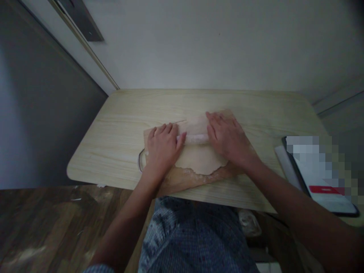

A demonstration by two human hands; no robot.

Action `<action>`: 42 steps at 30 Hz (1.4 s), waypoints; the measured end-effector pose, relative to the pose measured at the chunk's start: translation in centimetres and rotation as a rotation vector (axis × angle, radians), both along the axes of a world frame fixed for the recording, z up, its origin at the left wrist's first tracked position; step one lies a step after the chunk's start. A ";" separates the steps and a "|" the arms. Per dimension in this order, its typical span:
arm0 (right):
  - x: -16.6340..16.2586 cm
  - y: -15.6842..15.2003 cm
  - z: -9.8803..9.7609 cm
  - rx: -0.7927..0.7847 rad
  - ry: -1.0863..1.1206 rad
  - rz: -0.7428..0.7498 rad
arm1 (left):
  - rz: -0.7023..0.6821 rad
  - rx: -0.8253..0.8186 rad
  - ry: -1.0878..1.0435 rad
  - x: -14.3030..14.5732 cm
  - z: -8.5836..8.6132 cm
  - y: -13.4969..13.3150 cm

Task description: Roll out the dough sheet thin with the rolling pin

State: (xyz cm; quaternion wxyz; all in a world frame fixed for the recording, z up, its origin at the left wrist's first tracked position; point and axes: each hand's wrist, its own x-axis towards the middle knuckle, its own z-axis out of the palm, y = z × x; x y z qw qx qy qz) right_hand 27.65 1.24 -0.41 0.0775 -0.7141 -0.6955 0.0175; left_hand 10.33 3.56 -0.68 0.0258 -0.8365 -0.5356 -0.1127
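A pale rolling pin [196,138] lies crosswise over a thin, wide sheet of dough [202,158]. Beneath the dough is a wooden cutting board [179,181], dusted with flour near its front edge. My left hand [163,145] rests over the pin's left end, fingers curved across it and thumb along the near side. Over the right end lies my right hand [226,136], its fingers reaching past the pin. Both hands cover the ends of the pin, so only its middle shows. Dough extends on both the near and far sides of the pin.
The board sits on a light wood table [108,144] against a white wall [213,49]. A metal loop handle [140,160] sticks out from the board's left side. At the right stands a dark-edged flat item [321,203], partly blurred out. A grey panel [42,113] rises at left.
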 end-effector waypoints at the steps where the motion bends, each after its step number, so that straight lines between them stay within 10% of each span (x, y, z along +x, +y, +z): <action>1: 0.1 0.6 0.0 -0.007 0.001 -0.011 | 0.008 -0.012 0.004 0.0 0.1 0.2; 11: 0.7 10.3 -0.3 -0.124 0.092 0.014 | 0.046 -0.269 0.095 0.2 1.3 3.5; 24: 0.1 -0.5 -0.8 0.083 0.007 -0.014 | -0.010 -0.003 0.048 0.0 -0.4 -3.0; 36: 0.8 9.7 -0.6 -0.119 0.103 -0.044 | 0.036 -0.257 0.081 1.0 1.2 5.7; 42: 0.5 7.0 -0.5 -0.001 0.056 -0.009 | 0.056 -0.095 0.075 1.0 0.5 2.9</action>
